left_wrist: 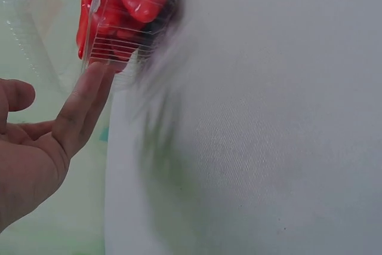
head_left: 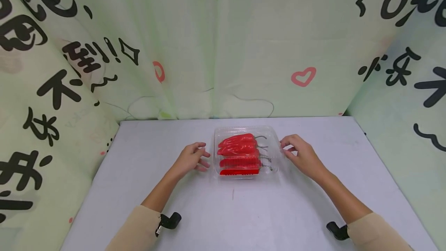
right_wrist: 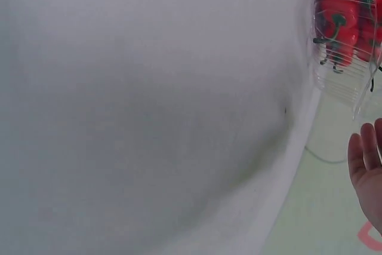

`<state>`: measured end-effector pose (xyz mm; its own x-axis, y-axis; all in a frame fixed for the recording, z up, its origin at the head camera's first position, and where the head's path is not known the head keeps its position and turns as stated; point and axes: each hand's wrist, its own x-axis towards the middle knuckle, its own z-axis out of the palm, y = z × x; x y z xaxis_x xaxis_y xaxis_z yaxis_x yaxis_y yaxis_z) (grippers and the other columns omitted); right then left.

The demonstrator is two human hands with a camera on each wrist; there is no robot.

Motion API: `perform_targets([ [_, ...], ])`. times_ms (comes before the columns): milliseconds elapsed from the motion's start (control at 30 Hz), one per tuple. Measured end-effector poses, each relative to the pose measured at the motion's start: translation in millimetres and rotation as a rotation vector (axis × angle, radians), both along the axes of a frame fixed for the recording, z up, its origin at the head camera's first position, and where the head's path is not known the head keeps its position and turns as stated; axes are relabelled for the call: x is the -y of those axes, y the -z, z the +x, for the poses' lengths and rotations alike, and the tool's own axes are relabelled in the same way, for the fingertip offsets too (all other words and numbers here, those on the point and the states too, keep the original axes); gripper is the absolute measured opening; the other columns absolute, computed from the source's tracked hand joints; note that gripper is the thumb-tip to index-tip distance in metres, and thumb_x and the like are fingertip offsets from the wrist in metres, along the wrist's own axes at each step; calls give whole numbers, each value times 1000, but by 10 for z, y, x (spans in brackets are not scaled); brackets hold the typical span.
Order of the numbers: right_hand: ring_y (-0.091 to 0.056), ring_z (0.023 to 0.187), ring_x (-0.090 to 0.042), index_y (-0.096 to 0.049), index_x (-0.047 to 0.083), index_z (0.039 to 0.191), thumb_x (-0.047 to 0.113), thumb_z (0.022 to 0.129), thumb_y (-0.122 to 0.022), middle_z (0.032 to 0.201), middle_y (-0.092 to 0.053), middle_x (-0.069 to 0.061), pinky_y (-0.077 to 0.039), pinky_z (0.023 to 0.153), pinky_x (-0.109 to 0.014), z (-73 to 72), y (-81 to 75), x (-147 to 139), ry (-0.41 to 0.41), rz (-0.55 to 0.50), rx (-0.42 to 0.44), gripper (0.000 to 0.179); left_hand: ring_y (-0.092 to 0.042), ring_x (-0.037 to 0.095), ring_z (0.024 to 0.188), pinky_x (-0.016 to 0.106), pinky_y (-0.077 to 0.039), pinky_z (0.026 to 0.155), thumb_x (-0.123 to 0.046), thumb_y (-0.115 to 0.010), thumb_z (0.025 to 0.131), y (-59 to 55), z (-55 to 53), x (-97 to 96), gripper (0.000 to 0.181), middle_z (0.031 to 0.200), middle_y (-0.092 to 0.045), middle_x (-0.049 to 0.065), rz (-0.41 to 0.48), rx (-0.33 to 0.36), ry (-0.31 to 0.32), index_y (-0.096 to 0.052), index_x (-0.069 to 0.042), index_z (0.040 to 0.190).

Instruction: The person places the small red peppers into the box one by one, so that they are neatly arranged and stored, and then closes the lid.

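Note:
A clear plastic box (head_left: 275, 167) with several red peppers (head_left: 238, 150) in it sits on the table, the green stems pointing right. My left hand (head_left: 192, 158) is at the box's left side, its fingers loosely spread. In the left wrist view, two extended fingers (left_wrist: 80, 103) reach the ribbed wall of the box; whether they press on it I cannot tell. At the right side is my right hand (head_left: 302, 154), fingertips close to the rim. The right wrist view has its relaxed fingers (right_wrist: 370, 147) just beside the box, holding nothing.
A white table (head_left: 244, 220) lies under the box and both forearms. Pale green curtains (head_left: 251, 49) with black writing and red hearts stand behind it and along both sides. Black wrist cameras (head_left: 170, 220) are worn at the sleeve cuffs.

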<state>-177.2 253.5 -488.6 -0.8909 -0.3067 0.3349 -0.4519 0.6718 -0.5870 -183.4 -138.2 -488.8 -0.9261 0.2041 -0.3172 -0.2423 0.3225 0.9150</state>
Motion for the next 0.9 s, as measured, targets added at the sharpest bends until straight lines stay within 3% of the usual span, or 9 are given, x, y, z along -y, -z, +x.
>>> perform_targets([
  [200,-67,98,-27,-67,5,107,-9,86,-77,106,-66,-9,-64,79,-41,68,84,-27,-10,-3,3,27,-77,27,84,37,-66,72,-27,-49,109,-83,158,33,54,119,-70,21,10,30,64,-41,3,153],
  [400,-69,102,-28,-67,4,116,-2,92,-73,113,-68,-10,-64,83,-40,165,87,-61,-4,35,103,26,-76,25,80,37,-66,68,-25,-53,105,-132,293,17,53,106,-74,16,-52,61,113,-47,4,149],
  [600,-70,103,-27,-67,4,123,1,99,-64,117,-72,-9,-62,84,-31,262,76,-106,-19,56,154,25,-75,27,75,36,-65,66,-24,-62,97,-94,312,14,45,93,-76,11,-106,77,176,-59,3,132],
  [900,-69,108,-24,-57,7,138,17,103,-64,128,-68,-10,-61,87,-26,365,-2,-119,-55,41,356,37,-75,27,72,37,-66,66,-19,-72,92,-77,315,12,27,89,-75,15,-86,73,246,-68,1,110],
])
